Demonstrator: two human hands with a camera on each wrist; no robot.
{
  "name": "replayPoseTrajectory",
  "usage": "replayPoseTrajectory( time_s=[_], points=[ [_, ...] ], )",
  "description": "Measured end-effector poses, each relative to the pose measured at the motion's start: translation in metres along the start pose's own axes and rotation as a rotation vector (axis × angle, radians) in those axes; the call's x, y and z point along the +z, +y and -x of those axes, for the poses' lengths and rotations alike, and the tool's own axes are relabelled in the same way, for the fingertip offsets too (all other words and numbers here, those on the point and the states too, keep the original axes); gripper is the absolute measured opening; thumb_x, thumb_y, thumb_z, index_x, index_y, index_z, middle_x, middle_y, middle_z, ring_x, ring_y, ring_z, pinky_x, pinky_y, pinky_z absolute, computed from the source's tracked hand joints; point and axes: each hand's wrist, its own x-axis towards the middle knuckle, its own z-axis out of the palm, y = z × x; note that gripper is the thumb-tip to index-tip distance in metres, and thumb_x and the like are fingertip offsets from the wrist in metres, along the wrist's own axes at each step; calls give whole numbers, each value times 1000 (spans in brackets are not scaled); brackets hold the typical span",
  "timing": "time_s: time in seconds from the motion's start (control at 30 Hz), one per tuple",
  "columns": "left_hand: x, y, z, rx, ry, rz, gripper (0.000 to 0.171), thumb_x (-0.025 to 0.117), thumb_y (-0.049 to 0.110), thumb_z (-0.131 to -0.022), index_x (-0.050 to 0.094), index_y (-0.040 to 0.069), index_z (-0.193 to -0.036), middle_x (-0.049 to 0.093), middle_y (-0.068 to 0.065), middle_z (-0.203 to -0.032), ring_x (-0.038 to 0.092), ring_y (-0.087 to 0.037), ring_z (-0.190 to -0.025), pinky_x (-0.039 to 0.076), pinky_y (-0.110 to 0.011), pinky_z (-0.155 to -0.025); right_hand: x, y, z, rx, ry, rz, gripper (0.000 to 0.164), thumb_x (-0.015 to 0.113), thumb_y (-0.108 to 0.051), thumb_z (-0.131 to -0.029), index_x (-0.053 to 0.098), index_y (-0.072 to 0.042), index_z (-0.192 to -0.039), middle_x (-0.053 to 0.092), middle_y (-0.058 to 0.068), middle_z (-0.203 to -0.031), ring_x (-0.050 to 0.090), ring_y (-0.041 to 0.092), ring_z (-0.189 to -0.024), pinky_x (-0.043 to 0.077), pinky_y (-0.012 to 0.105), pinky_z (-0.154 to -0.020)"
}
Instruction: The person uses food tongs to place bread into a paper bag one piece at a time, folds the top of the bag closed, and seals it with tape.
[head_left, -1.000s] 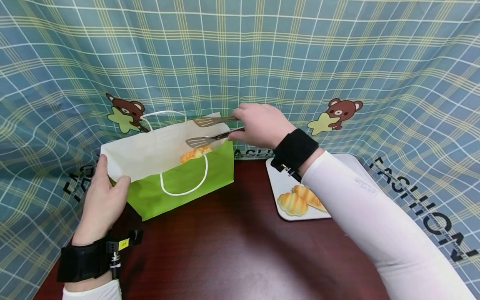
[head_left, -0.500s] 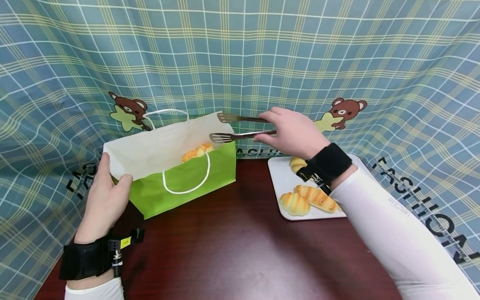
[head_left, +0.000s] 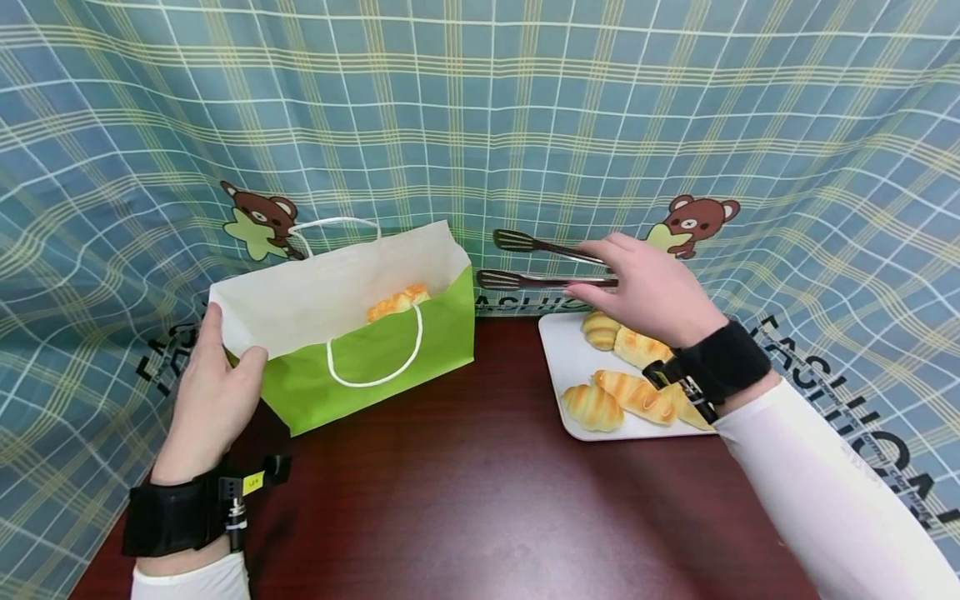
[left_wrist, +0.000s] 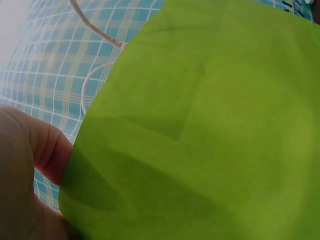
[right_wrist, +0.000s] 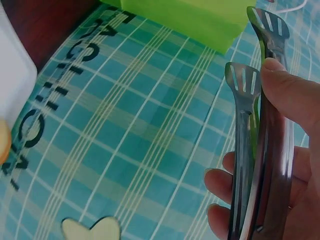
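From the head view, the left hand (head_left: 213, 400) holds the left end of the green paper bag (head_left: 367, 358), thumb on the front and fingers behind, so its grip is pinching the bag's edge. The bag stands open on the dark worktop (head_left: 465, 500) with a bread roll (head_left: 396, 302) inside. The right hand (head_left: 648, 287) grips metal tongs (head_left: 536, 262) above the white tray (head_left: 573, 367) of bread rolls (head_left: 630, 387); the tong tips are a little apart and hold nothing. In the left wrist view, the thumb (left_wrist: 42, 145) presses against the green bag. In the right wrist view, fingers (right_wrist: 227, 180) curl around the tongs over the checked cloth (right_wrist: 125, 130).
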Motion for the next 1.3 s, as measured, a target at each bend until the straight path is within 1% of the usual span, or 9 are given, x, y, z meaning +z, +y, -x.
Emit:
replayPoseTrajectory(
  time_s=[0.23, 0.47, 0.6, 0.77, 0.97, 1.03, 1.2, 1.27, 1.3],
  points=[
    [-1, 1, 0, 4, -1, 5, 74, 35, 23, -95, -15, 25, -150, -12, 1, -157, -8, -26, -143, 9, -63, -108, 3, 23, 23, 53, -15, -15, 66, 55, -63, -84, 53, -20, -134, 56, 1, -118, 56, 16, -86, 46, 40, -73],
    [0, 1, 1, 2, -1, 6, 74, 34, 23, -95, -15, 26, -150, -11, 2, -157, -7, -25, -144, 10, -63, -108, 7, 47, 44, 122, -47, -15, 69, 53, -66, -83, 53, -19, -134, 54, 4, -124, 57, 23, -100, 45, 47, -79],
    [1, 0, 1, -2, -2, 11, 73, 34, 24, -95, -15, 27, -150, -12, 4, -157, -8, -24, -144, 10, -63, -107, 9, 61, 57, 169, -48, -11, 67, 55, -65, -82, 53, -22, -133, 54, 4, -126, 57, 24, -103, 45, 49, -79],
    [0, -2, 0, 1, 5, 8, 73, 34, 25, -95, -14, 26, -150, -11, 3, -157, -7, -25, -143, 10, -64, -107, 16, 81, 76, 213, -63, -3, 67, 56, -65, -82, 52, -23, -135, 55, 6, -125, 55, 25, -102, 45, 49, -75],
    [0, -3, 1, -2, 11, 9, 73, 35, 25, -95, -14, 26, -150, -11, 2, -157, -7, -24, -143, 9, -63, -108, 30, 107, 98, 243, -59, 1, 66, 57, -64, -82, 53, -23, -134, 56, 4, -116, 56, 22, -93, 45, 47, -70],
    [-1, -3, 1, -2, 11, 13, 73, 35, 25, -95, -14, 26, -150, -11, 3, -157, -8, -24, -143, 9, -63, -108, 34, 115, 105, 254, -56, 13, 67, 57, -65, -81, 54, -21, -132, 56, 3, -108, 56, 21, -87, 45, 45, -67],
    [-2, -4, 1, 2, 4, 12, 73, 34, 24, -96, -14, 27, -150, -12, 3, -157, -7, -24, -144, 10, -63, -108, 44, 135, 125, 305, -86, 19, 74, 56, -67, -80, 53, -16, -133, 55, 9, -110, 54, 26, -92, 44, 48, -67],
    [-2, -3, 0, 3, 0, 10, 73, 34, 25, -96, -15, 27, -150, -12, 4, -157, -8, -24, -144, 10, -63, -108, 48, 144, 135, 322, -90, 5, 75, 57, -66, -80, 53, -14, -134, 54, 12, -119, 52, 28, -98, 43, 51, -70],
    [-2, -2, 0, 3, -2, 11, 73, 34, 25, -96, -15, 27, -150, -12, 4, -157, -8, -24, -144, 10, -63, -108, 50, 148, 140, 326, -85, 3, 74, 58, -66, -80, 53, -14, -133, 54, 13, -120, 52, 28, -98, 43, 52, -69]
  ],
)
